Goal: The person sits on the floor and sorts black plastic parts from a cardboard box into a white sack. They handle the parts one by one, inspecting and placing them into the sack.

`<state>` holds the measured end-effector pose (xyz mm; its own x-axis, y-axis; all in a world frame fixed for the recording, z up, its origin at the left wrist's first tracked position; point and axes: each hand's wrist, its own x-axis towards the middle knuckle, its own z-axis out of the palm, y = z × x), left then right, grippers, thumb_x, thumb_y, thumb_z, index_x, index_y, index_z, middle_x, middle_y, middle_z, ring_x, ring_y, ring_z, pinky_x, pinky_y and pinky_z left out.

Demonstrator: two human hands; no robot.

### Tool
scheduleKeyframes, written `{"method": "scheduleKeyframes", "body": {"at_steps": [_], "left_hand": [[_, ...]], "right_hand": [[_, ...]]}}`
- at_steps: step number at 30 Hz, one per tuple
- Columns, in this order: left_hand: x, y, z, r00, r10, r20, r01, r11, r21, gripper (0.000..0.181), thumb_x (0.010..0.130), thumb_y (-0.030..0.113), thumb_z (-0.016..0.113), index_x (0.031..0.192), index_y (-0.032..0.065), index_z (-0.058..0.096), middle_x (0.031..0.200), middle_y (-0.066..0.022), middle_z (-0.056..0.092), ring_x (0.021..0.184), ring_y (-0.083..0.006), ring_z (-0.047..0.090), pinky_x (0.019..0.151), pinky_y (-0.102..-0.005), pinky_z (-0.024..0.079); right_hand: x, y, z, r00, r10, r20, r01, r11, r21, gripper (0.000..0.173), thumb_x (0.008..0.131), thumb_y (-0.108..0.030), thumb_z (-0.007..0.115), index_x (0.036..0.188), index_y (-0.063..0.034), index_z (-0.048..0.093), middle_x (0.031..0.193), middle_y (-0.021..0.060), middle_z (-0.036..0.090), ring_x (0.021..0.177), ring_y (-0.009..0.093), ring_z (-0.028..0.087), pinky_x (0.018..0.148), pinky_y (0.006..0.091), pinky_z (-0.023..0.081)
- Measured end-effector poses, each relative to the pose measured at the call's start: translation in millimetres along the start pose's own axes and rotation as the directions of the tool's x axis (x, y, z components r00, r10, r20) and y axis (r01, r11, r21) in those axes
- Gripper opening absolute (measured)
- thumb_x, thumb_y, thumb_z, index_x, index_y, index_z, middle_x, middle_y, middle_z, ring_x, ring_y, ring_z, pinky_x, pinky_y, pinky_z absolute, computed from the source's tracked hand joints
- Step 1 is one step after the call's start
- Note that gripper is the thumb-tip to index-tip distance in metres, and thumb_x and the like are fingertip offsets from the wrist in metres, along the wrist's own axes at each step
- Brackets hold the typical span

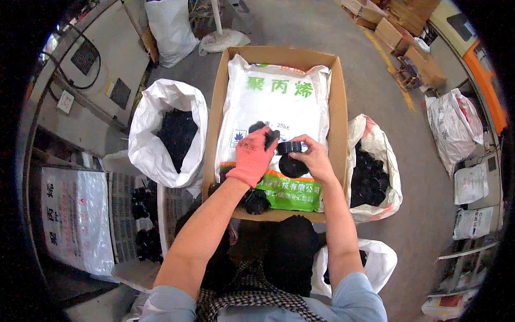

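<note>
A printed white woven sack lies flat in an open cardboard box before me. My left hand, in a pink glove with dark fingertips, hovers over the middle of the sack; its fingers are bent, and whether they hold anything cannot be told. Just to its right, my bare right hand pinches a ribbed black round plastic part between thumb and fingers. Directly below that part is another black round plastic part, partly behind it. More black plastic parts lie at the box's near left corner, partly hidden by my left forearm.
Open white sacks of black plastic pieces stand left and right of the box. Another white sack stands at the lower right. A crate with black pieces is at the left. Cardboard boxes lie at the upper right.
</note>
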<state>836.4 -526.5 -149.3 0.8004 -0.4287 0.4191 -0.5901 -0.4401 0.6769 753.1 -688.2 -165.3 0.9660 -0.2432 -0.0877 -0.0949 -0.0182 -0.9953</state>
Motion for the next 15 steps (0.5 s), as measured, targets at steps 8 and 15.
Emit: {"method": "scheduleKeyframes", "body": {"at_steps": [8,15], "left_hand": [[5.1,8.4,-7.4,0.891,0.451,-0.053,-0.445,0.891,0.090,0.022,0.081,0.020,0.058,0.092,0.0010,0.057,0.074,-0.0096,0.062,0.066,-0.0266,0.059,0.062,-0.0343,0.046],[19.0,6.5,-26.0,0.799,-0.234,0.554,0.602,0.308,-0.737,0.021,0.090,0.023,0.048,0.098,0.0053,0.056,0.075,-0.0037,0.059,0.050,-0.0091,0.049,0.042,-0.0213,0.037]], "right_hand": [[-7.1,4.6,-10.8,0.967,0.105,0.231,-0.174,0.938,0.301,0.018,0.083,-0.007,0.053,0.100,-0.0021,0.054,0.090,0.0063,0.059,0.082,0.010,0.055,0.070,0.0247,0.047],[-27.0,-6.0,-15.2,0.986,-0.031,0.164,-0.096,0.699,0.709,0.016,0.088,-0.010,0.044,0.101,-0.0046,0.051,0.094,0.0095,0.058,0.073,0.018,0.060,0.063,0.0310,0.052]]}}
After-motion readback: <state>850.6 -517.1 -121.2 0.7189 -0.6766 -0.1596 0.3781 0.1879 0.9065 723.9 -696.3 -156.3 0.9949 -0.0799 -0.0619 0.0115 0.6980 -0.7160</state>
